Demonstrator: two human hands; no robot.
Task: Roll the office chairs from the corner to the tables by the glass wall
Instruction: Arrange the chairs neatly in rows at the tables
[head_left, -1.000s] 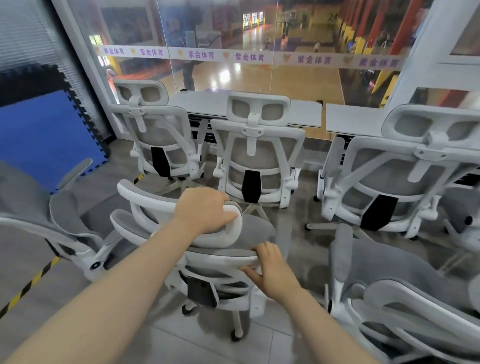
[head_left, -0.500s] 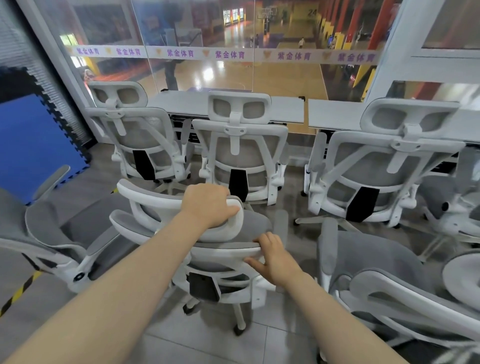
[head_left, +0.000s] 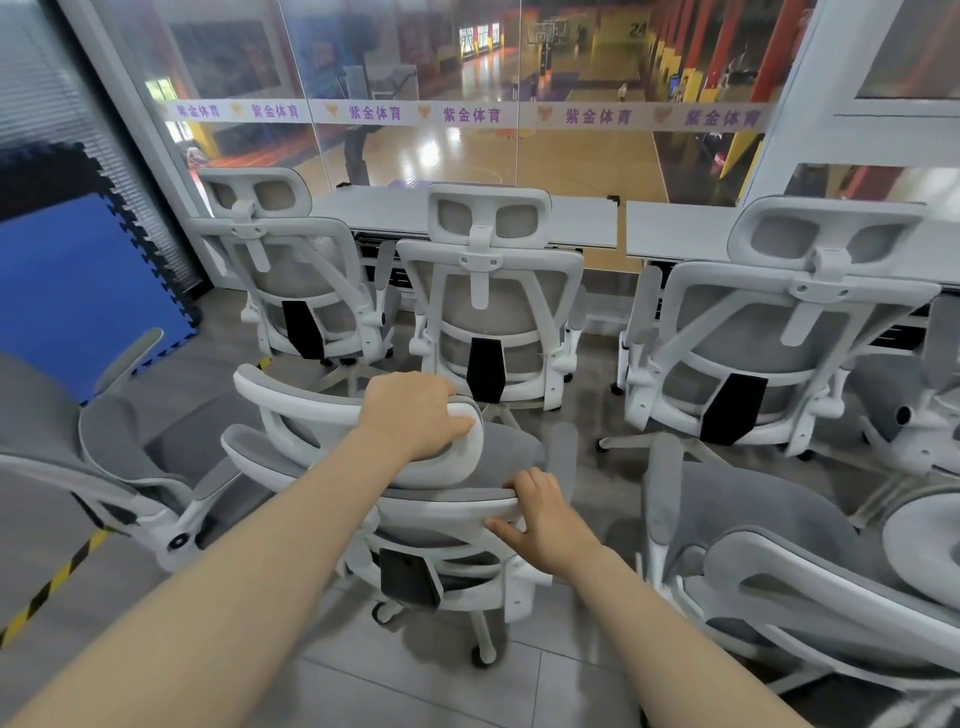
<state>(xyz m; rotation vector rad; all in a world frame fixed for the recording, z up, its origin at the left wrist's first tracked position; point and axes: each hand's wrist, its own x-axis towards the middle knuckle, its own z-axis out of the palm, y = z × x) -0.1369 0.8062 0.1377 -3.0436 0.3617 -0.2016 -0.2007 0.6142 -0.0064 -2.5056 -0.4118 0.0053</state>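
Note:
A white office chair (head_left: 322, 462) with grey mesh stands right in front of me, its back towards me. My left hand (head_left: 415, 415) is closed over the top of its headrest. My right hand (head_left: 543, 519) grips the right upper edge of its backrest. Three matching chairs are parked ahead at the white tables (head_left: 566, 218) by the glass wall (head_left: 467, 78): a left chair (head_left: 291, 275), a middle chair (head_left: 488, 296) and a right chair (head_left: 769, 332).
Another grey chair (head_left: 67, 457) sits close on my left and one (head_left: 779, 561) close on my right. A further chair (head_left: 919, 415) is at the far right. Blue foam mats (head_left: 78, 291) lean on the left wall. Yellow-black tape (head_left: 47, 587) marks the floor.
The chair and both hands have stayed nearly in place; the view has shifted slightly, and the parked chairs look a little nearer.

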